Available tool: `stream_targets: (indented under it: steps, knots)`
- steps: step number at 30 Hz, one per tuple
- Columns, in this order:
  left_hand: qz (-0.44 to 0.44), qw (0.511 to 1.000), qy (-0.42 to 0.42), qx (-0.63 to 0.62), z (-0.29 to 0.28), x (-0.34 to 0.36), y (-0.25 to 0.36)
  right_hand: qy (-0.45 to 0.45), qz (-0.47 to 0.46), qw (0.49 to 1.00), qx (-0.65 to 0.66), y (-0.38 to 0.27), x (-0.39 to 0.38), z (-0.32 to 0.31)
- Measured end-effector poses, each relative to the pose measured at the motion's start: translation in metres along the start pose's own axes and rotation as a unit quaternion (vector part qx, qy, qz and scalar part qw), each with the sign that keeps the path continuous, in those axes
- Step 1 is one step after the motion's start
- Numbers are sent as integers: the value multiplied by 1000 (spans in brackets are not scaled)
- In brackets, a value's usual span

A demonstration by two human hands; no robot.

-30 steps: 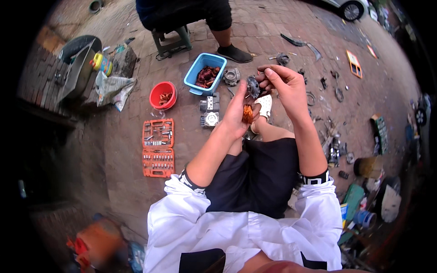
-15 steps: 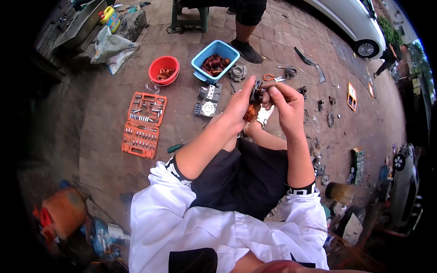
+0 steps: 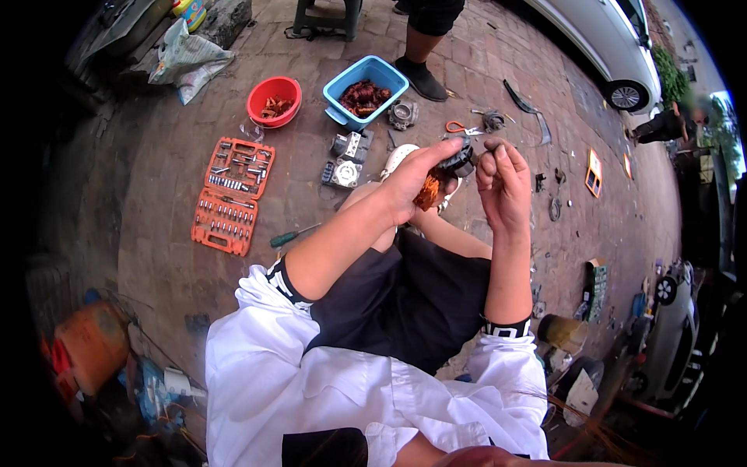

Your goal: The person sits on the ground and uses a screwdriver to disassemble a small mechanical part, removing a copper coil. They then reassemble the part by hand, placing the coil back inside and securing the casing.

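A small motor part is wrapped in my left hand (image 3: 411, 180) above my lap. It has a dark round body (image 3: 457, 160) at its far end and an orange-brown copper winding (image 3: 426, 193) below my fingers. My right hand (image 3: 506, 187) is raised just right of the part, apart from it, with thumb and fingers pinched together. Something dark may sit at those fingertips, but it is too small to name. Beyond my hands stand a blue tub (image 3: 333, 86) of dark copper windings and a red bucket (image 3: 274, 84) holding copper scraps.
An orange socket set case (image 3: 231, 193) lies unfolded at the left, near a green-handled screwdriver (image 3: 285, 239). Metal parts (image 3: 346, 173), orange-handled scissors (image 3: 457, 127) and curved dark strips (image 3: 521, 97) lie on the paving. Another person's foot (image 3: 420, 79) rests behind the tub.
My right hand has moved away from the motor part, to the right. The part has turned in my left hand, showing more of its dark round end. The whole view has shifted slightly.
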State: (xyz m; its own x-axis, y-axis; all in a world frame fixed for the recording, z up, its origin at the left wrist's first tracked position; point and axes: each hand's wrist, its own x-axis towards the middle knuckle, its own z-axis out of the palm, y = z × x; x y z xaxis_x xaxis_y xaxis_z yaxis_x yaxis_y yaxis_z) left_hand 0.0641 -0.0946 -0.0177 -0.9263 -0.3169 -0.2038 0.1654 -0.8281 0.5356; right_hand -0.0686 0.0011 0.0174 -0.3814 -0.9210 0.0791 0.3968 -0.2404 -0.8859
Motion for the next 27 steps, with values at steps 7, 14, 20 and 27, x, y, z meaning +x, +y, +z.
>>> stream_targets:
  steps: [7, 14, 20, 27]
  knots:
    - [95, 990, 61, 89, 14, -1, -11, -12, -17, 998, -63, -3, -8, 6]
    - [146, 981, 62, 113, 5, 14, -27, -14, -107, 944, -311, -5, -19, 25]
    - [87, 994, 30, 64, 16, 4, -16, 14, -170, 919, -354, -6, -26, 28]
    - [-9, 995, 45, 83, 11, 0, -11, 124, -206, 885, -399, -3, -19, 19]
